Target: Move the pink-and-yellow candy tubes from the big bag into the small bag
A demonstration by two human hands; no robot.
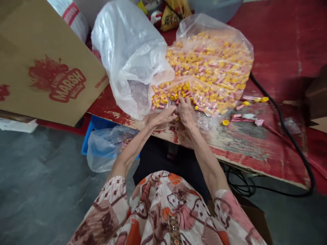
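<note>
In the head view, a clear plastic bag (217, 64) lies spread on the bench, full of small pink tubes with yellow caps. Loose pink-and-yellow pieces (163, 97) spill from its mouth toward me. My right hand (187, 110) reaches into the near edge of this pile, fingers bent down over the pieces. Beside it, my left hand (165, 115) is closed, fingertips together, with a bit of yellow by them. What either hand grips is too small to make out. A whitish plastic bag (130, 51) stands open just left of the pile.
A cardboard box (46, 64) occupies the left end of the worn red bench (276, 44). Below the bench edge is a blue crate (95, 124) with a plastic bag in it. A black cable (288, 132) crosses the right side, near loose tubes and a yellow cap (225, 122).
</note>
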